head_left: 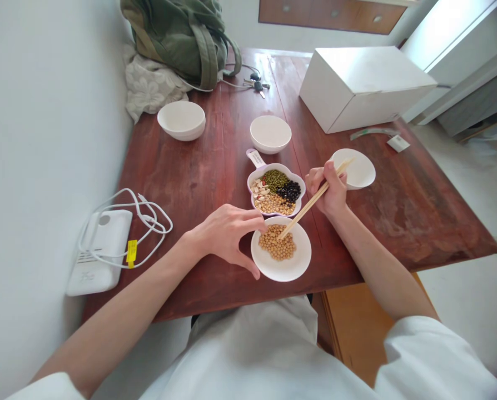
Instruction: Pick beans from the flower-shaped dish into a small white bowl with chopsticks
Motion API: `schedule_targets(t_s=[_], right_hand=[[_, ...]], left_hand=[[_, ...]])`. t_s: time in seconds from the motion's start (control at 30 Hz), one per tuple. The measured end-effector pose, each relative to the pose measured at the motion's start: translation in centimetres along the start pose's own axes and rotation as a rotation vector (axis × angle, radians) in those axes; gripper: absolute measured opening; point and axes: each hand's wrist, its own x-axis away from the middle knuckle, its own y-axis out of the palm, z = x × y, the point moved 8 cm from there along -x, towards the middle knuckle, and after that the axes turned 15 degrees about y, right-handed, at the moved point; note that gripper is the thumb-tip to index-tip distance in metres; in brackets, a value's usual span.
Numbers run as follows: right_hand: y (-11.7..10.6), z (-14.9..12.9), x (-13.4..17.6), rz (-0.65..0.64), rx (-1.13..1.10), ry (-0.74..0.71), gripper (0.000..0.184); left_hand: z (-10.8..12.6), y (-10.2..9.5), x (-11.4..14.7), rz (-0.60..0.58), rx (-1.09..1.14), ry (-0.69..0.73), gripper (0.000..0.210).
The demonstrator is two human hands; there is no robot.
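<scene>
Chopsticks [307, 207] in right hand [334, 193]

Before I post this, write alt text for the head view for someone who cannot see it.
A person's right hand holds chopsticks, tips at the tan beans in a white bowl; the left hand is at its rim. A flower-shaped dish of nuts and assorted beans sits just beyond.

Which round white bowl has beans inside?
The nearest bowl, with the left hand at its rim; only it shows beans, unlike the other round bowls.
</scene>
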Motion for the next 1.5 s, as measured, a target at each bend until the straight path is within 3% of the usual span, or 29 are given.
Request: schedule_targets(t_s=[0.17, 0.37, 0.6, 1.37, 1.5], right_hand=[[0.0, 0.0, 0.2, -0.001, 0.036, -0.020, 0.068], [-0.3, -0.1, 0.4, 0.034, 0.097, -0.053, 0.068], [-0.4, -0.1, 0.8, 0.023, 0.080, -0.098, 0.062], [-0.2, 1.4, 1.7, 0.009, 0.307, -0.192, 0.060], [0.2, 1.2, 2.0, 0.013, 0.389, -0.225, 0.061]], left_hand=[[0.0, -0.1, 0.0, -0.001, -0.006, 0.025, 0.073], [0.1, -0.3, 0.1, 0.093, 0.010, 0.077, 0.084], [-0.2, -0.6, 0.7, 0.224, 0.091, 0.017, 0.070], [-0.2, -1.2, 0.9, 0.337, -0.002, -0.055, 0.061], [-1.3, -0.1, 1.9, 0.384, 0.002, -0.056, 0.060]])
